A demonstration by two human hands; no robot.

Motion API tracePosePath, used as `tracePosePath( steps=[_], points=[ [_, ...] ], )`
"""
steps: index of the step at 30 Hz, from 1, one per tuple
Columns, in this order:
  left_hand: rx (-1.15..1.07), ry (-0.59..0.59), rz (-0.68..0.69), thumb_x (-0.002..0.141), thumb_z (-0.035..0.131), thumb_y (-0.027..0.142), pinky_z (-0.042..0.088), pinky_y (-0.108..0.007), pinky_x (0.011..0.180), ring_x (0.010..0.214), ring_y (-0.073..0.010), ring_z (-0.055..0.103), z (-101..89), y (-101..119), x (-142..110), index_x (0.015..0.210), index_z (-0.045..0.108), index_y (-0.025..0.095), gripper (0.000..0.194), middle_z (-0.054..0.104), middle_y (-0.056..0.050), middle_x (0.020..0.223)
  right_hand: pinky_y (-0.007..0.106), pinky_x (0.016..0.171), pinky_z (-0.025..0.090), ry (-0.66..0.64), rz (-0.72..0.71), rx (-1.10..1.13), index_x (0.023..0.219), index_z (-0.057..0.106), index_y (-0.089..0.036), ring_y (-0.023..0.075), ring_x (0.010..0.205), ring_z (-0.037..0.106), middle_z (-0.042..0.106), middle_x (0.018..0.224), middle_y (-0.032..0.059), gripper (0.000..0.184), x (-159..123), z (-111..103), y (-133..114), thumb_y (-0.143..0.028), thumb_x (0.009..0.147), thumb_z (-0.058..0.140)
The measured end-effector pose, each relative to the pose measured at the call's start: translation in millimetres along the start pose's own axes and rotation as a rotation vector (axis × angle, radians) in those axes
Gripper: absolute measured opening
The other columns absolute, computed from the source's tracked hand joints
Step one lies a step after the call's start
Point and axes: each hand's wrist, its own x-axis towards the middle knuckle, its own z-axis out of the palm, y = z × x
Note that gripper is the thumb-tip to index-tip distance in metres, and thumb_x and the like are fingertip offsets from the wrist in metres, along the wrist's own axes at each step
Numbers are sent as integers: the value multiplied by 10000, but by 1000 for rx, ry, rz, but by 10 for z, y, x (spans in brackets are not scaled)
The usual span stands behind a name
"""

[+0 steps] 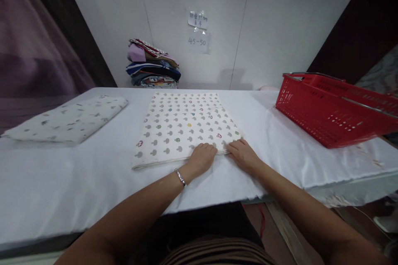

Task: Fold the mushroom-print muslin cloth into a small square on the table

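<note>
A white cloth [183, 128] printed with grey and coloured mushrooms lies folded in layers, flat on the white-covered table. At the middle of its near edge, my left hand [201, 159] has its fingers curled over the layers and closed on them. My right hand [244, 155] grips the same edge close to the near right corner, thumb side toward the left hand. Both hands rest low against the tabletop, a small gap between them. The undersides of the fingers are hidden.
Another folded white cloth [71, 120] with a leafy print lies at the left. A stack of folded fabrics [154, 66] stands at the back against the wall. On the right sits a red plastic basket [336, 109] with metal handles. Paper notes [198, 41] hang on the wall.
</note>
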Motion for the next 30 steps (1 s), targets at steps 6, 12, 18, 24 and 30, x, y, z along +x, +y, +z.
tracePosePath(
  steps=[6,12,18,24,30],
  points=[
    [-68,2,-61,857,392,76,402,-346,718,802,-199,540,48,-10,-8,872,547,159,177,599,-52,834,331,753,326,-10,-42,-7,981,593,-164,198,829,497,597,870,67,168,159,127,-204,-156,910,441],
    [-68,18,-62,853,421,79,399,-339,750,861,-195,538,53,-5,-73,920,531,164,154,608,-43,896,321,717,320,40,-84,-17,966,613,-153,206,813,484,591,860,79,222,155,265,-161,-97,897,410],
    [-43,-13,-99,846,413,68,401,-335,761,917,-193,520,-74,-240,-348,939,530,176,184,595,-51,964,329,702,340,64,-87,16,1008,623,-162,210,815,511,602,870,92,247,117,306,-103,-125,903,402],
    [-145,23,-163,834,431,78,397,-340,863,1023,-182,506,-227,-565,-776,1040,526,190,254,592,-42,1066,337,705,357,90,-74,30,1029,622,-179,222,839,523,608,902,98,274,127,315,-106,-133,911,379],
    [-234,43,-142,897,451,230,405,-338,867,1002,-179,518,-246,-619,-876,989,561,193,147,597,-44,1053,337,698,353,93,-61,41,1022,627,-188,224,826,522,615,892,92,282,129,301,-119,-160,924,364]
  ],
)
